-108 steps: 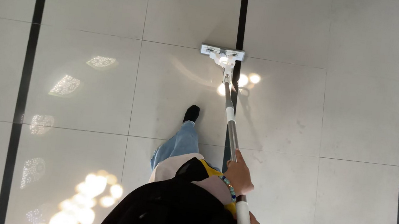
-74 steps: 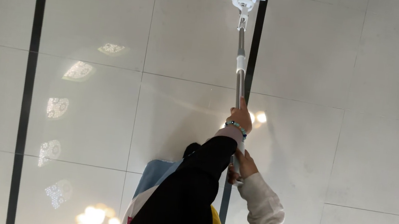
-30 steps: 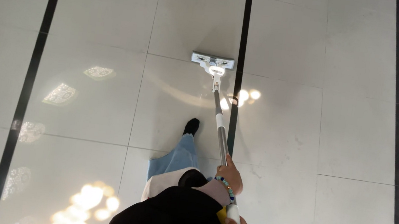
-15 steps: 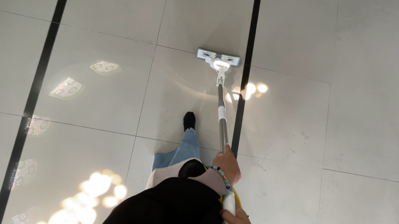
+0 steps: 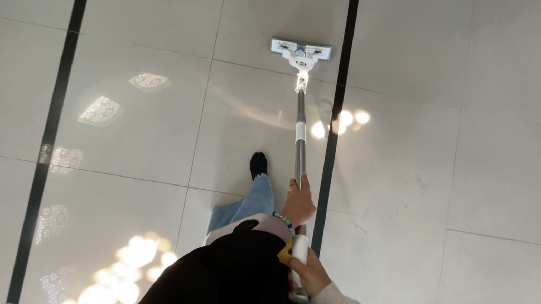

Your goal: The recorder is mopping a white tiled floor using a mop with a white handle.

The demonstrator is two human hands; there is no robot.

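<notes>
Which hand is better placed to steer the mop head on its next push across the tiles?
Probably the left hand: it grips the mop handle lower, nearer the mop head. The right hand holds the top end.

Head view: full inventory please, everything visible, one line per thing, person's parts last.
flat white rectangular mop head: 1, white, on the floor at upper middle, beside the dark strip.
long metal mop pole: 1, grey with white bands, slanting from the mop head down to the hands.
glossy pale floor tiles: many, off-white, filling the view, with lamp reflections at lower left.
dark floor strips: 3, black, running top to bottom at left, middle and right.
black shoe: 1, left of the pole.
blue jeans leg: 1, below the shoe.
black jacket: 1, bottom middle.
left hand: gripping the pole midway, beaded bracelet at the wrist.
right hand: gripping the pole's white end, pale sleeve.
</notes>
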